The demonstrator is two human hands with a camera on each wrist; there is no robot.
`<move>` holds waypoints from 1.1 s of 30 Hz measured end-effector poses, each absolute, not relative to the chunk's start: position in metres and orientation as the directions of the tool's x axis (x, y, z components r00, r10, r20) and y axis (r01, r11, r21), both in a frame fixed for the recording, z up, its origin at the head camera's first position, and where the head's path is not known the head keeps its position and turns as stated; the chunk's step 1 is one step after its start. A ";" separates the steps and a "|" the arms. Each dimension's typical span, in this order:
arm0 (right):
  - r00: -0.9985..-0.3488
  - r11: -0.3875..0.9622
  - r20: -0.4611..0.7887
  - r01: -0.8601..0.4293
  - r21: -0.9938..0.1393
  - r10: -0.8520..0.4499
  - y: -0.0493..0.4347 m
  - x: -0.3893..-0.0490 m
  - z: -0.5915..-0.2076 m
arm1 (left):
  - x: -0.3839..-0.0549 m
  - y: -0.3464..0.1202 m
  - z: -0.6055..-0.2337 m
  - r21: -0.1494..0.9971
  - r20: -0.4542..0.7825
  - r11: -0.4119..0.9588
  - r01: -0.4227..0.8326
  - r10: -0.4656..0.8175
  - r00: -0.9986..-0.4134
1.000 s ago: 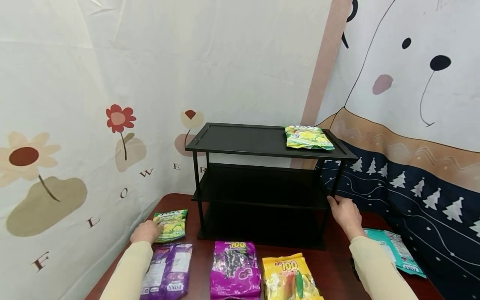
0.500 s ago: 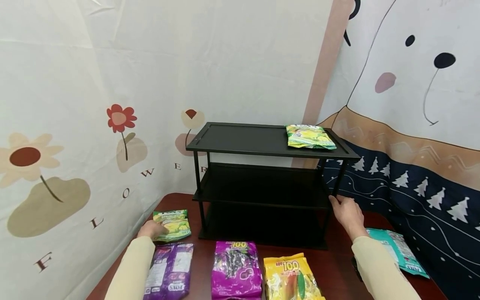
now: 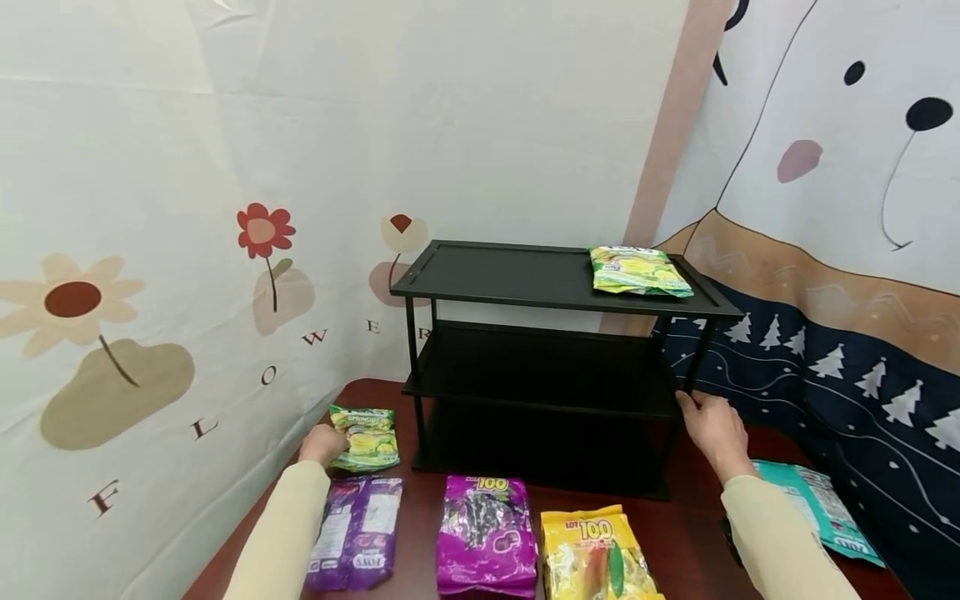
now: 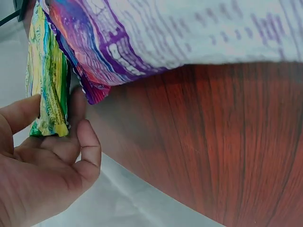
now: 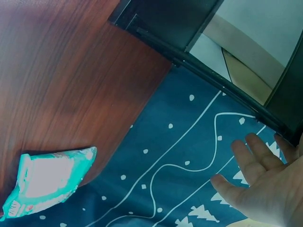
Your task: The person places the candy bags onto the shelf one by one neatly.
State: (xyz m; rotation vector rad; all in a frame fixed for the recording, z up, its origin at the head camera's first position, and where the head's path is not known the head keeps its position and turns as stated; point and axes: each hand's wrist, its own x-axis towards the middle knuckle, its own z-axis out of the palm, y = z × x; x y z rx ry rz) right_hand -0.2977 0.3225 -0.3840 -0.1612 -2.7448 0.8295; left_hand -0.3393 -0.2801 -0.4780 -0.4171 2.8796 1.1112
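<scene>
My left hand (image 3: 324, 444) pinches the left edge of a green and yellow candy bag (image 3: 367, 439), at the table's far left. In the left wrist view, the thumb lies on one side of the bag (image 4: 49, 80) and fingers on the other. My right hand (image 3: 714, 425) holds the black three-tier shelf rack (image 3: 510, 277) at its right front post, by the middle shelf's corner. The right wrist view shows its other fingers (image 5: 258, 163) loosely bent beside the post; the thumb is hidden there. A similar green and yellow candy bag (image 3: 637, 271) lies on the top shelf's right end.
A purple candy bag (image 3: 356, 533) lies just before the left hand. Another purple bag (image 3: 487, 537) and a yellow bag (image 3: 596, 550) lie in front of the rack. A teal bag (image 3: 821, 508) rests right of the right arm. Printed cloth walls (image 3: 525, 125) stand behind.
The head view has turned slightly left. My left hand and the green and yellow bag in it have shifted a little forward and toward the rack. My right hand stays at the post.
</scene>
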 end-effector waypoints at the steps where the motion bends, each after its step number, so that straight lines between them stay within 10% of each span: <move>1: -0.958 0.830 0.220 0.030 -0.556 0.182 0.322 -0.298 -0.384 | -0.339 -0.279 -0.477 0.655 -0.115 0.710 -0.257 -0.243 -0.963; 33: -0.943 0.824 0.269 0.008 -0.567 0.195 0.322 -0.299 -0.386 | -0.357 -0.246 -0.443 0.669 0.300 0.741 -0.062 -0.345 -0.889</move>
